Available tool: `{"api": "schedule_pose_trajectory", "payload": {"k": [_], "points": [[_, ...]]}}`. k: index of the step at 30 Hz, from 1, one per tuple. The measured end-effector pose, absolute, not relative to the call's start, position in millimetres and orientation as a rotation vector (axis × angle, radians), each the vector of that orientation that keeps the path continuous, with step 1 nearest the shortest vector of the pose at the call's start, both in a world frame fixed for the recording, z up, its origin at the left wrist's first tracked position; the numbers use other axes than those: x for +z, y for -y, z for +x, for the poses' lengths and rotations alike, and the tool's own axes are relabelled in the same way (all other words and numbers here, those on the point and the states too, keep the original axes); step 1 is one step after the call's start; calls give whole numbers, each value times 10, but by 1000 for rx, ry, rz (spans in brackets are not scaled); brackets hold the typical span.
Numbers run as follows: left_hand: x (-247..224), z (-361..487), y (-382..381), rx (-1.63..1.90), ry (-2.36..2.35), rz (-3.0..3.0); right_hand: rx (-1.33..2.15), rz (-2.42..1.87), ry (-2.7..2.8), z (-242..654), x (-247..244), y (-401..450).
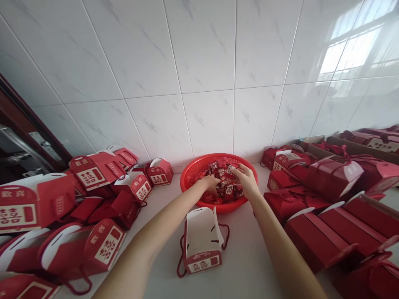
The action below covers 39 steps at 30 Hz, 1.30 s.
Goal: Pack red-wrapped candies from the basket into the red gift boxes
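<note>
Both my hands reach into a red plastic basket (pixel 187 178) heaped with small red wrapped candies (pixel 229 192). My left hand (pixel 211 183) is curled down among the candies on the left, its fingertips partly hidden. On the right side of the heap, my right hand (pixel 245 175) has its fingers closed at a wrapped candy (pixel 231 169) near the far rim. In front of the basket, between my forearms, stands a red and white gift box (pixel 202 234) with its top open and its pale inside showing. Dark red cord handles hang at its sides.
Several red gift boxes (pixel 93 170) are piled at the left, some with open tops. More dark red boxes (pixel 324 232) crowd the right, beside a cardboard carton (pixel 332 145) holding others. A white tiled wall (pixel 208 120) rises directly behind the basket.
</note>
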<state>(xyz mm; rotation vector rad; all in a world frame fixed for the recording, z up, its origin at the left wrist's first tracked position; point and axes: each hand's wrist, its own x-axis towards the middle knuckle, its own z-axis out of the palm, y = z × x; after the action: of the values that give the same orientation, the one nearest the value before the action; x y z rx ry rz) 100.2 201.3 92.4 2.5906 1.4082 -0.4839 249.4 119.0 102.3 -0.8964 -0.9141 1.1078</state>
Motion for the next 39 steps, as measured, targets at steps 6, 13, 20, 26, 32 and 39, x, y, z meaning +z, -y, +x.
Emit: {"api": "schedule_pose_trajectory", "payload": {"k": [6,13,20,26,32,39], "points": [[912,1010,-2012,-466,-1434,2590,1099,-886,925,2485,1017,-1189],[929,1019,-1992,-419,-1396,2578,1104,-893,914,2480,1013,-1192],[950,937,-2074,-236,-1357,2412,1093,-898,902,2486,1036,-1174],[972,821,-2147,186,-1298,2227,1086,-915,893,2494,1033,-1191],[1007,815,-2151,389,-1265,2069,1069,-920,893,2503,1018,-1212],[990,819,-2144,446,-1274,2062,1083,-934,888,2507,997,-1228]]}}
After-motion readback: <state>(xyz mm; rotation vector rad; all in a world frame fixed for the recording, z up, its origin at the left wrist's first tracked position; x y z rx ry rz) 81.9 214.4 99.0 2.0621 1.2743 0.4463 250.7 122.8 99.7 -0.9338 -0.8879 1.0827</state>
